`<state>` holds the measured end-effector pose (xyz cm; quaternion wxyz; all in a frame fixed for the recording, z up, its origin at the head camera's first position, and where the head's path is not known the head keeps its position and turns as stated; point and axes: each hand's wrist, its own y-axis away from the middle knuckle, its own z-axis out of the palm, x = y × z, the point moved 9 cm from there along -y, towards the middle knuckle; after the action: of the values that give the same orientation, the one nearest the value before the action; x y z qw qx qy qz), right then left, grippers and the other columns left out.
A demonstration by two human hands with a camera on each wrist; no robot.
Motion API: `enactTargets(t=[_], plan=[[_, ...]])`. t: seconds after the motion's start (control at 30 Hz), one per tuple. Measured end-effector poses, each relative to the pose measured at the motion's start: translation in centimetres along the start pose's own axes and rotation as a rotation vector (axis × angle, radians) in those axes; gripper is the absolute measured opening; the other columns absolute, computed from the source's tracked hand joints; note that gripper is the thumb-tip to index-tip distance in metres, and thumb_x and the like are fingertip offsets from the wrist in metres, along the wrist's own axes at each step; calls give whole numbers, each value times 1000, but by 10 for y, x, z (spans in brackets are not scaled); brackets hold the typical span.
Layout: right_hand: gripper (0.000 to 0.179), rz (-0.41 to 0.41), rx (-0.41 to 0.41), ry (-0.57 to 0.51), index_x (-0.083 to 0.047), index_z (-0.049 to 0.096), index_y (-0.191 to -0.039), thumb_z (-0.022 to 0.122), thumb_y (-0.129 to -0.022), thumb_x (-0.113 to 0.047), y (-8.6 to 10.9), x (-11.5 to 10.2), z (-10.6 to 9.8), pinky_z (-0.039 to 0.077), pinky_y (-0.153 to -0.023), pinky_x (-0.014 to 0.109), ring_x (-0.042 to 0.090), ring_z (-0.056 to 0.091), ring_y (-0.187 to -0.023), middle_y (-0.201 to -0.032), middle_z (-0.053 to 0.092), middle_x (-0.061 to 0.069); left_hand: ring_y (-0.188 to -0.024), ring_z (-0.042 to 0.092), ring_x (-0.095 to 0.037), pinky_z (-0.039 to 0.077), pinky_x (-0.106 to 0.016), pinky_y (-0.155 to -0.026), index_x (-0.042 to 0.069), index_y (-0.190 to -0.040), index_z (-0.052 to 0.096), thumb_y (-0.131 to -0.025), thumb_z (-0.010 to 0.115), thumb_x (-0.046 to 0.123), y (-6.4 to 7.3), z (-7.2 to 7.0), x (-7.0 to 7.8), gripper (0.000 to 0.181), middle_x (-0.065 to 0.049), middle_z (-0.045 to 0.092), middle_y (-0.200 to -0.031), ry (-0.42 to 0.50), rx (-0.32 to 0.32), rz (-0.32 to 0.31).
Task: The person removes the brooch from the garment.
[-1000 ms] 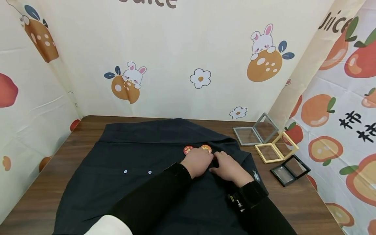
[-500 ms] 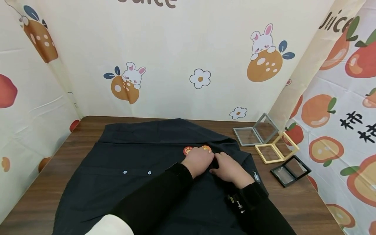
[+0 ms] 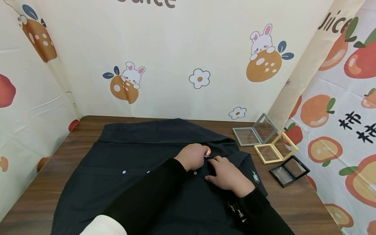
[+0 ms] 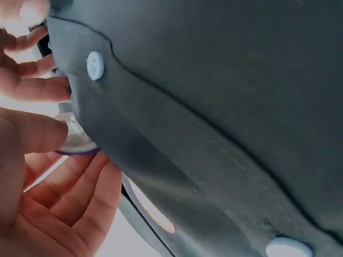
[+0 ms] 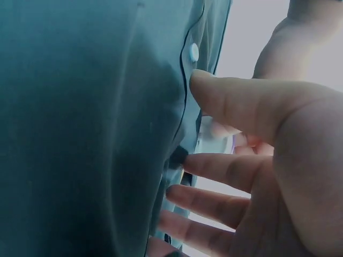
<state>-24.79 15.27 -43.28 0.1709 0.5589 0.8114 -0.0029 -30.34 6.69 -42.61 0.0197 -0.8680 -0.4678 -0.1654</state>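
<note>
A dark navy shirt (image 3: pixel 123 153) with small pale buttons lies spread over the table. My left hand (image 3: pixel 192 156) pinches a round pin badge (image 3: pixel 207 151) between thumb and fingers, just above the shirt. In the left wrist view its silvery back (image 4: pixel 76 138) shows, turned toward the cloth edge. A second badge (image 4: pixel 153 206) lies on the shirt beyond those fingers; the left hand hides it in the head view. Close on the right, my right hand (image 3: pixel 224 173) rests at the shirt front, thumb and fingers apart, fingertips at the fabric edge in the right wrist view.
Three hinged square cases stand unfolded along the table's right side: a grey one (image 3: pixel 248 136), a yellow one (image 3: pixel 268 153) and a black one (image 3: pixel 283 175). Printed curtains (image 3: pixel 164 65) enclose the wooden table (image 3: pixel 32 199) at the back and sides.
My left hand has moved slightly left and now lifts a badge tilted off the shirt. My right hand has drawn apart from it, its fingers loosened, and a shirt button shows between them.
</note>
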Motion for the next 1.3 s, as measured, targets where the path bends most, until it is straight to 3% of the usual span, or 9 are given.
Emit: enactTargets(t=[0.13, 0.33, 0.57, 0.63, 0.7, 0.87, 0.97, 1.17, 1.3], plan=[[70, -13, 21, 25, -7, 50, -152, 75, -95, -40, 0, -5, 1, 41, -108, 56, 39, 44, -138, -151, 48, 17, -86, 61, -15, 52, -32, -83, 13, -123, 68, -106, 57, 15, 1, -3, -10, 21, -1, 69, -109, 117, 26, -30], [76, -28, 33, 57, -14, 44, -158, 74, -95, -45, -5, -9, 8, 40, -108, 58, 38, 42, -141, -156, 45, 14, -77, 58, -16, 50, -32, -72, 11, -113, 66, -107, 56, 14, 1, -6, -31, 12, -1, 66, -100, 360, 82, -128], [79, -17, 38, 133, -20, 41, -160, 72, -95, -50, -13, -10, 14, 42, -105, 56, 39, 43, -138, -155, 44, 14, -77, 58, -17, 48, -33, -72, 12, -111, 63, -107, 54, 13, -1, -3, -45, 10, -2, 66, -99, 448, 137, -196], [78, -15, 40, 142, -19, 41, -160, 72, -95, -50, -15, -10, 14, 42, -104, 56, 40, 43, -136, -155, 43, 16, -76, 58, -18, 48, -33, -72, 13, -112, 63, -107, 54, 12, -2, -4, -44, 10, -2, 66, -97, 420, 156, -192], [77, -12, 40, 142, -19, 41, -160, 71, -96, -50, -15, -10, 14, 42, -104, 56, 40, 42, -136, -155, 42, 17, -78, 59, -18, 49, -33, -74, 14, -115, 64, -107, 55, 12, -3, -6, -41, 12, -2, 67, -98, 336, 167, -166], [76, -9, 34, 122, -19, 40, -160, 70, -97, -49, -16, -10, 13, 41, -104, 56, 40, 41, -136, -156, 40, 18, -100, 64, -20, 53, -37, -91, 17, -130, 67, -106, 59, 17, -4, -9, -26, 25, -4, 67, -115, -31, 158, -42], [76, -8, 31, 119, -19, 39, -161, 69, -98, -50, -16, -10, 13, 40, -104, 56, 40, 40, -137, -156, 40, 18, -117, 60, -24, 49, -42, -102, 19, -141, 63, -105, 61, 25, -2, -8, -22, 37, -6, 62, -130, -185, 133, 7], [76, -7, 21, 127, -18, 39, -161, 68, -98, -51, -18, -10, 14, 41, -104, 56, 40, 40, -137, -156, 40, 17, -147, 38, -28, 32, -46, -119, 25, -159, 42, -105, 61, 36, 5, 1, -26, 59, -9, 42, -160, -196, 18, -7], [77, -6, 16, 135, -19, 39, -161, 68, -98, -52, -21, -9, 15, 41, -103, 56, 39, 41, -136, -156, 40, 17, -152, 30, -29, 24, -49, -122, 28, -163, 34, -105, 60, 38, 6, 7, -33, 64, -10, 34, -165, -178, -27, -31]])
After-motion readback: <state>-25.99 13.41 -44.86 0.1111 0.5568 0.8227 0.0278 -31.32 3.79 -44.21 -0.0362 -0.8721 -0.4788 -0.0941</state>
